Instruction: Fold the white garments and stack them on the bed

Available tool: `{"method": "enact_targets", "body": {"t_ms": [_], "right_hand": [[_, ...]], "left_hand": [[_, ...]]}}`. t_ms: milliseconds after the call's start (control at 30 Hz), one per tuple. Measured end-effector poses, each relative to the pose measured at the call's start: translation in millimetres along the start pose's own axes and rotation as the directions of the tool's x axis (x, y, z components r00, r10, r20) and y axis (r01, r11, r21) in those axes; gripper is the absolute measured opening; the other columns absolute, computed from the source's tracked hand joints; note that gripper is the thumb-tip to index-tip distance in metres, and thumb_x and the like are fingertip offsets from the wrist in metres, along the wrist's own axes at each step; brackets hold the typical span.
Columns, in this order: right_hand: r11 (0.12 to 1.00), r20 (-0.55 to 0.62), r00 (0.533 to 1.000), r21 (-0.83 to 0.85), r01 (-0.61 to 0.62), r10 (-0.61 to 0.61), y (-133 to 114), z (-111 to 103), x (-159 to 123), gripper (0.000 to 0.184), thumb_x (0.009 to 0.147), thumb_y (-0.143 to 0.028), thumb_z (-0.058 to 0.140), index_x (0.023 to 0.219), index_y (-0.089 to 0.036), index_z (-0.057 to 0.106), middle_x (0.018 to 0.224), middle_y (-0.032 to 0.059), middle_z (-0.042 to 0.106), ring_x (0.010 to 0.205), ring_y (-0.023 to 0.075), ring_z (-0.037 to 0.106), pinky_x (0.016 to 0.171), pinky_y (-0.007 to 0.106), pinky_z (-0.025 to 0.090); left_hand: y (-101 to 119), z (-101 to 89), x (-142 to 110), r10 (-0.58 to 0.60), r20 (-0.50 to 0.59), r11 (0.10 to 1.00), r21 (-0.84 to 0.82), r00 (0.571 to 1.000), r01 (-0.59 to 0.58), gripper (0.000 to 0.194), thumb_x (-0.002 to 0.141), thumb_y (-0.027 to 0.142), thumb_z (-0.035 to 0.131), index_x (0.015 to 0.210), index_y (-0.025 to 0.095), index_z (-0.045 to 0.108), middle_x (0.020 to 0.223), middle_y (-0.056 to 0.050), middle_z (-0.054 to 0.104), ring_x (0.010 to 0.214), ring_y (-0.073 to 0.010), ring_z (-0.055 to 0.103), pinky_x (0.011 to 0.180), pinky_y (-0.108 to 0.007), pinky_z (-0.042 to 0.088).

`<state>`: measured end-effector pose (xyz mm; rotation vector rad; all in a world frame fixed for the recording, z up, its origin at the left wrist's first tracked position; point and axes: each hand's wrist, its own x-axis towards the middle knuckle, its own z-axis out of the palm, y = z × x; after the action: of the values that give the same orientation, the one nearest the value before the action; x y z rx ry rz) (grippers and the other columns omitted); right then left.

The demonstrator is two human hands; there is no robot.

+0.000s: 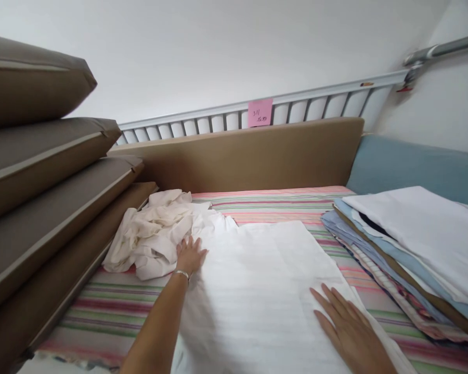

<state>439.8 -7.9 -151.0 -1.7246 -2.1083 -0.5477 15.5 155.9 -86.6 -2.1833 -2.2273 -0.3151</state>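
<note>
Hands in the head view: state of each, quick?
Left hand: open, fingers spread, at the white cloth's left edge.
Right hand: open, palm down on the white cloth.

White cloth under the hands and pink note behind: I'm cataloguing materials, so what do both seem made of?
White cloth: matte fabric, perhaps cotton or a blend, from its soft creases; the fibre can't be told.
Pink note: probably matte paper, from its flat sheet and handwriting.

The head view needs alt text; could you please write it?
A person's left hand and right hand rest, fingers spread, on a white cloth over a striped sheet. A crumpled cream cloth lies to the left, stacked folded cloths to the right.
</note>
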Motion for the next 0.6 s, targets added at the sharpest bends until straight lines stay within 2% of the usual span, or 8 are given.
{"method": "enact_targets", "body": {"t_ms": [67,167,233,267,367,433,500,600], "right_hand": [[1.000,0.009,1.000,0.007,-0.002,0.002,-0.7,-1.0,0.6,0.052,0.085,-0.049,0.035,0.128,-0.025,0.052,0.138,0.0067,0.047,0.126,0.0270,0.043,0.100,0.047,0.036],[0.999,0.022,1.000,0.028,-0.021,0.020,-1.9,-2.6,1.5,0.052,0.086,-0.048,0.033,0.127,-0.023,0.053,0.137,0.0085,0.047,0.126,0.0283,0.042,0.101,0.048,0.036],[0.998,0.034,0.999,0.046,-0.038,0.036,-2.8,-3.0,2.2,0.053,0.087,-0.048,0.031,0.127,-0.022,0.054,0.137,0.0094,0.048,0.127,0.0289,0.041,0.101,0.048,0.035],[0.997,0.042,0.998,0.056,-0.045,0.043,-3.4,-2.9,2.7,0.053,0.087,-0.049,0.031,0.126,-0.022,0.054,0.137,0.0098,0.048,0.127,0.0292,0.041,0.102,0.048,0.034],[0.994,0.070,0.995,0.080,-0.070,0.064,-5.5,-2.9,4.8,0.053,0.087,-0.049,0.031,0.127,-0.022,0.054,0.137,0.0099,0.048,0.128,0.0294,0.040,0.102,0.049,0.033],[0.992,0.089,0.993,0.089,-0.088,0.080,-6.9,-4.2,6.3,0.053,0.087,-0.048,0.031,0.127,-0.023,0.054,0.136,0.0097,0.048,0.128,0.0291,0.040,0.102,0.049,0.033],[0.991,0.110,0.990,0.094,-0.098,0.088,-7.1,-7.0,6.6,0.052,0.087,-0.046,0.031,0.127,-0.022,0.055,0.136,0.0097,0.049,0.127,0.0286,0.041,0.102,0.048,0.033],[0.992,0.147,0.988,0.107,-0.070,0.054,-1.7,-12.3,1.1,0.052,0.086,-0.046,0.031,0.127,-0.023,0.055,0.136,0.0089,0.049,0.126,0.0268,0.042,0.101,0.045,0.036]], "left_hand": [[-6.0,-13.6,-16.5,0.041,0.002,0.999,-0.019,0.999,-0.041,0.053,0.086,0.047,0.039,0.134,0.025,0.041,0.145,-0.009,0.037,0.135,-0.0304,0.028,0.107,-0.053,0.027],[-25.6,-27.7,-73.4,0.063,-0.158,0.980,-0.178,0.985,-0.091,0.050,0.088,0.043,0.036,0.131,0.020,0.043,0.143,-0.010,0.041,0.135,-0.0227,0.030,0.109,-0.043,0.028],[-43.3,-27.5,-129.6,-0.063,-0.283,0.924,-0.380,0.957,-0.052,0.050,0.086,0.045,0.039,0.126,0.016,0.048,0.136,-0.013,0.049,0.128,-0.0227,0.040,0.108,-0.041,0.032],[-51.6,-24.5,-160.1,-0.168,-0.285,0.881,-0.472,0.944,0.014,0.052,0.083,0.047,0.041,0.124,0.016,0.049,0.132,-0.013,0.052,0.125,-0.0239,0.044,0.106,-0.042,0.034],[-66.3,-11.3,-244.0,-0.515,-0.113,0.654,-0.693,0.850,0.304,0.058,0.073,0.056,0.049,0.110,0.012,0.057,0.112,-0.016,0.063,0.105,-0.0288,0.058,0.095,-0.044,0.044],[-63.6,-7.2,-280.9,-0.581,0.017,0.530,-0.750,0.813,0.395,0.061,0.065,0.062,0.054,0.100,0.012,0.062,0.101,-0.014,0.067,0.094,-0.0297,0.062,0.087,-0.044,0.048],[-52.9,-11.5,-297.2,-0.559,0.066,0.520,-0.748,0.827,0.412,0.059,0.062,0.064,0.054,0.091,0.013,0.065,0.094,-0.013,0.069,0.089,-0.0297,0.063,0.085,-0.043,0.048],[-33.6,-27.7,-290.4,-0.511,0.066,0.606,-0.680,0.857,0.414,0.056,0.064,0.065,0.051,0.082,0.014,0.067,0.088,-0.012,0.070,0.088,-0.0282,0.062,0.086,-0.040,0.047]]}}
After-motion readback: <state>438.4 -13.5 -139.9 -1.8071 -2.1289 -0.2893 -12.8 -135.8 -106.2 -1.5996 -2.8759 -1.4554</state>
